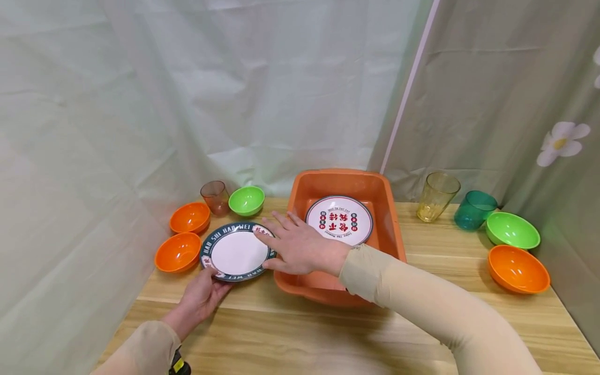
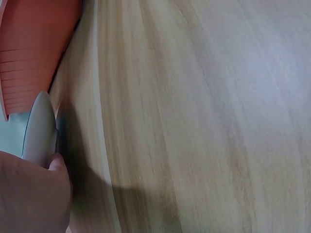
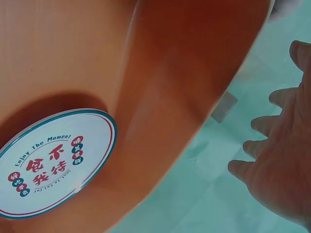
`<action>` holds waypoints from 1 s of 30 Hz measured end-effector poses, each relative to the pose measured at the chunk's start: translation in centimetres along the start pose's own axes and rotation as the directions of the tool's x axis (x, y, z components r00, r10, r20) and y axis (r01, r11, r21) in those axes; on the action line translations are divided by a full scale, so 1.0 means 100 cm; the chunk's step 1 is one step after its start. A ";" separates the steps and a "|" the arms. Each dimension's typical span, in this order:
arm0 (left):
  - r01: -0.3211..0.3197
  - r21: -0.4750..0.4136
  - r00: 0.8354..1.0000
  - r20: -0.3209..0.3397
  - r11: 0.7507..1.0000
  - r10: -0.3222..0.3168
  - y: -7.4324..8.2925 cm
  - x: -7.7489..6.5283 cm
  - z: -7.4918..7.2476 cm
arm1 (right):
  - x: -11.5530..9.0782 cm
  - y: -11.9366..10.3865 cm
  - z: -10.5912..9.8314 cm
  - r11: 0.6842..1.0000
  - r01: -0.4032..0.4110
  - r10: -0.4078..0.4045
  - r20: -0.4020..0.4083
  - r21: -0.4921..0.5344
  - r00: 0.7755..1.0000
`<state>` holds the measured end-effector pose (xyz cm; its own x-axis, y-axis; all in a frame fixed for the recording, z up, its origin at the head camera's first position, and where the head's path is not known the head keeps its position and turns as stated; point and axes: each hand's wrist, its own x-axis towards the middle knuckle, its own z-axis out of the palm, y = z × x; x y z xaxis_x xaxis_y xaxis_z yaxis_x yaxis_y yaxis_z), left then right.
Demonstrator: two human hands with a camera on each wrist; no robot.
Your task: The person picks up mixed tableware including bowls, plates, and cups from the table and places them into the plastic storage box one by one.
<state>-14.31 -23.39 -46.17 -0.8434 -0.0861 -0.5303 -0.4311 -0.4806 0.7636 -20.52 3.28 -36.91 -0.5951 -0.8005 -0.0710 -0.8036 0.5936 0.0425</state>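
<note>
My left hand (image 1: 200,296) grips the near-left rim of a plate (image 1: 239,252) with a white middle and a dark lettered border, thumb on top and fingers beneath. The left wrist view shows this plate (image 2: 40,131) edge-on, tilted near the orange tub (image 2: 34,53). My right hand (image 1: 300,247) reaches across the left wall of the tub (image 1: 396,229), fingers spread and straight, fingertips overlapping the held plate's right edge in the head view. Inside the tub lies an oval-looking white plate (image 1: 339,221) with red characters; the right wrist view shows this plate (image 3: 58,162) too.
Left of the tub stand two orange bowls (image 1: 178,252), a brownish glass (image 1: 215,198) and a green bowl (image 1: 246,201). At right are a yellow glass (image 1: 437,197), a teal glass (image 1: 474,210), another green bowl (image 1: 512,230) and an orange bowl (image 1: 518,269). Curtains (image 1: 281,94) hang behind.
</note>
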 end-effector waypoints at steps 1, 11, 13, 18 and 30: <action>-0.002 -0.015 1.000 -0.001 1.000 0.002 0.001 -0.001 0.001 | 0.000 0.000 0.000 1.000 -0.001 0.001 0.004 -0.003 1.000; -0.010 -0.087 1.000 -0.012 0.996 0.009 0.010 -0.004 0.003 | 0.000 -0.001 0.000 1.000 0.009 -0.010 0.002 0.020 1.000; -0.020 -0.074 1.000 -0.007 0.997 0.019 0.010 -0.004 0.003 | 0.000 -0.002 0.000 1.000 0.010 -0.010 0.002 0.020 1.000; -0.026 -0.122 1.000 -0.012 0.992 0.025 0.010 -0.004 0.001 | -0.001 -0.002 -0.001 1.000 0.014 -0.014 0.013 0.011 1.000; -0.051 -0.060 0.998 -0.036 0.997 0.048 0.013 -0.009 0.003 | -0.003 0.000 0.000 1.000 -0.001 0.000 0.013 0.010 1.000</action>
<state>-14.19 -23.63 -44.58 -0.8512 -0.1406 -0.5057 -0.3679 -0.5273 0.7659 -20.36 3.49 -36.85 -0.5953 -0.7991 -0.0836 -0.8032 0.5949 0.0330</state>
